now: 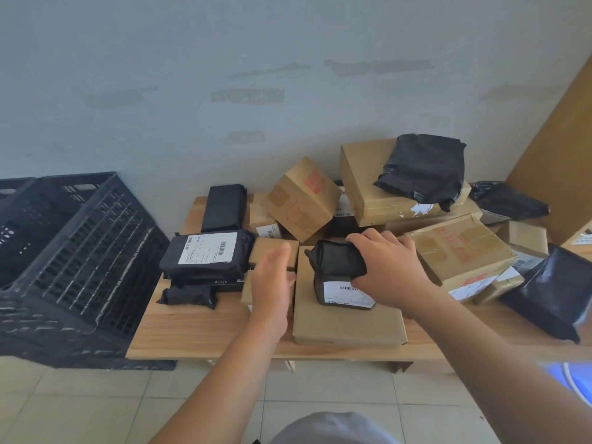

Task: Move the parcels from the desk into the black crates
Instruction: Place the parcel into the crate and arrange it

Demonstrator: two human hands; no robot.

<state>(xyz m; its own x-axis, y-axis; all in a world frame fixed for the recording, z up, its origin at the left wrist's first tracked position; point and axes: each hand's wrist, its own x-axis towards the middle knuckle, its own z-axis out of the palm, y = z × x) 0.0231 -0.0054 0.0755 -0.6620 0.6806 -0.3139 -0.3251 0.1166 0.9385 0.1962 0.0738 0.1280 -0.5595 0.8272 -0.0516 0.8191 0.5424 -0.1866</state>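
Note:
A small black parcel (336, 267) with a white label lies on a flat cardboard box (346, 325) near the front of the wooden desk (198, 328). My right hand (389, 264) grips this parcel from the right side and top. To its left, my left hand (272, 283) hovers open, fingers apart, over a small brown box (272, 248). The black crates (73, 251) stand left of the desk, tilted against the wall.
Black bagged parcels (205, 254) are stacked at the desk's left end. Several cardboard boxes (301, 197) and black bags (426, 168) pile up at the back and right. A wooden panel (557, 161) rises on the far right. Tiled floor lies below.

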